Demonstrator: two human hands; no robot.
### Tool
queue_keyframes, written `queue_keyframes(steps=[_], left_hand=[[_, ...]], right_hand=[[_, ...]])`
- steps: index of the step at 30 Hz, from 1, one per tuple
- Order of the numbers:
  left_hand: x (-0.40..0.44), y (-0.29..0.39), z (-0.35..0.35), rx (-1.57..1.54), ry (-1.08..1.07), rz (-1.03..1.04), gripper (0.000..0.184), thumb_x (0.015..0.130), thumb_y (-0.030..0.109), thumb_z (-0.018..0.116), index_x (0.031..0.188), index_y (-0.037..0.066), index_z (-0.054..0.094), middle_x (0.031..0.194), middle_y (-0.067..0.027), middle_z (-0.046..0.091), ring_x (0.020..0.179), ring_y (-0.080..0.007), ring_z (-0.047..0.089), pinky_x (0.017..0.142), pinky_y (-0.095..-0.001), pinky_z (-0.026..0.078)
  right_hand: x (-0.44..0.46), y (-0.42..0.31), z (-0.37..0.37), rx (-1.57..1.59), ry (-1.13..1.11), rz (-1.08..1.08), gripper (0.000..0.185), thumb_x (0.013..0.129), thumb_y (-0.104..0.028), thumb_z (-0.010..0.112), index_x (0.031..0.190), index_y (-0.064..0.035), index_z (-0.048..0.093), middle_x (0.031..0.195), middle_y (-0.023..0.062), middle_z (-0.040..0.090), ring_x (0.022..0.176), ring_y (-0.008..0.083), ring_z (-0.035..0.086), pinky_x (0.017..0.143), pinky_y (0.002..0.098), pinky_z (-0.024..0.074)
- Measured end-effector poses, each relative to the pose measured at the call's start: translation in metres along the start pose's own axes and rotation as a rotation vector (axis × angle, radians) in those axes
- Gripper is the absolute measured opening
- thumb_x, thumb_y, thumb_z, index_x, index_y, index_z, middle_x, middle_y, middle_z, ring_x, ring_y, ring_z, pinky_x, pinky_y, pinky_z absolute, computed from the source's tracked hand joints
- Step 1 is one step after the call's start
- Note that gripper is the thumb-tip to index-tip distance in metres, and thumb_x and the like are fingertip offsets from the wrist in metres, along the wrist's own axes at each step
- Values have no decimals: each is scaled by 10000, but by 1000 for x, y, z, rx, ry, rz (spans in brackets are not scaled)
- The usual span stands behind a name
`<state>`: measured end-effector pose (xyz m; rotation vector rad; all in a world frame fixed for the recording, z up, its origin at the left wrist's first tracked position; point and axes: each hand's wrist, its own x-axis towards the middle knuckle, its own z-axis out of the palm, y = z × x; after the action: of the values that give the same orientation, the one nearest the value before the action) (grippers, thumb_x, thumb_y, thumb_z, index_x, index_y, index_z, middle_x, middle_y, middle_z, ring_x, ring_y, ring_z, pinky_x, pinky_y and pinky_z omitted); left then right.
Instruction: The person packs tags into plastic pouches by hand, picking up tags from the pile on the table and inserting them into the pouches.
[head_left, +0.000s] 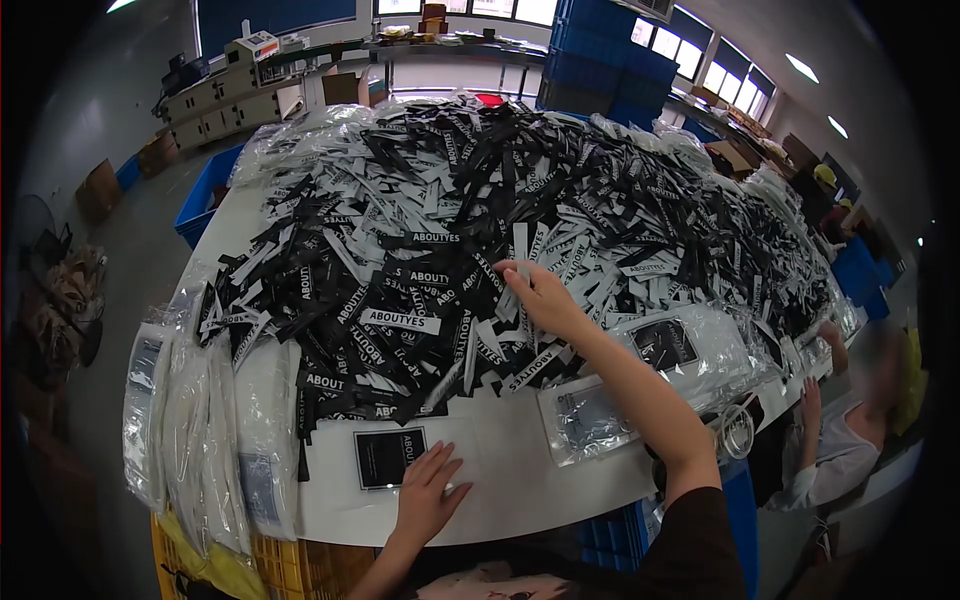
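Note:
My left hand point(428, 492) lies with fingers stretched out at the right edge of a dark square print on a clear plastic bag point(375, 490) near the table's front edge. A black label strip with white lettering point(408, 446) lies upright along that print, by my left fingertips. My right hand point(545, 303) is over the front of a big heap of black and white label strips point(400, 270). Its thumb and fingers are closed on a white label strip point(520, 245), which points away from me. Part of the strip is hidden by the fingers.
Stacked clear plastic packets point(265, 430) lie at the left edge of the white table point(510, 480), and more packets point(660, 350) lie right of my right forearm. A co-worker's hand point(811, 400) is at the right side. Blue crates point(600, 60) stand behind the heap.

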<state>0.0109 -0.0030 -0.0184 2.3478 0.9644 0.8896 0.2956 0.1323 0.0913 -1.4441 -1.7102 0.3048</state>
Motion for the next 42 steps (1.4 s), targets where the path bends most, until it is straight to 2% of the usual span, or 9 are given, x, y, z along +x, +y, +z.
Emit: queue_keyframes(steps=[5,8,10,15,22,24,30,40,42], left_hand=[[2,3,-4,-22,-11,-35,362,727,175,731,1053,57,626,1217,-111,564,1185,-260,495,957,-381,396],[5,0,-11,-102,-53,-66,356,765,172,702,1081,36,613,1195,-126,578,1191,-262,493,967,-368,394],[7,-3,-20,-242,-20,-127,247,827,145,638,1025,1,606,1026,-148,637,1010,-298,596,827,-360,470],[-18,-16,-35,-219,263,-534,109,881,24,479,882,-37,569,673,-148,588,570,-305,574,523,-390,432],[-15,41,-29,-192,201,-19,375,735,-62,548,1101,4,591,1099,-157,613,959,-324,596,844,-371,473],[-19,49,-18,-187,97,-10,396,723,-51,563,1112,16,593,1129,-146,600,975,-324,588,853,-377,473],[-23,43,-37,-442,-348,-228,539,768,178,708,1241,29,497,1157,-182,576,1029,-295,590,859,-365,482],[-11,38,-23,-905,-224,-653,146,850,107,591,897,-30,609,727,-100,650,654,-95,606,599,-245,484],[-8,58,-28,-836,-171,-657,124,841,103,602,846,-20,607,668,-73,625,635,-80,585,565,-245,464]], right_hand=[[-4,-30,-31,265,263,46,386,991,-286,343,965,12,588,861,78,616,874,190,559,854,285,405],[-46,-74,-38,497,529,33,282,984,-184,390,830,2,535,740,63,592,615,103,524,613,230,443],[-106,-87,-21,951,473,52,163,955,-114,453,841,-14,510,713,50,559,562,72,493,525,217,422],[-240,-66,78,536,306,383,164,937,-149,513,866,-2,519,614,40,541,521,93,484,506,227,409],[-264,-78,92,461,240,436,219,945,-168,504,811,-9,573,612,14,542,544,64,469,501,214,379],[-255,-93,82,890,251,828,261,928,-195,535,755,-7,586,599,4,528,536,67,459,501,234,378],[-229,-98,51,312,-414,679,176,829,-144,651,919,6,644,659,83,589,604,101,529,553,272,431],[-242,-112,55,486,-310,531,290,682,-16,716,960,-14,633,701,100,599,666,158,588,645,282,480],[-232,-123,61,446,152,363,394,673,23,672,1057,-38,606,728,107,600,684,206,591,608,321,473]])
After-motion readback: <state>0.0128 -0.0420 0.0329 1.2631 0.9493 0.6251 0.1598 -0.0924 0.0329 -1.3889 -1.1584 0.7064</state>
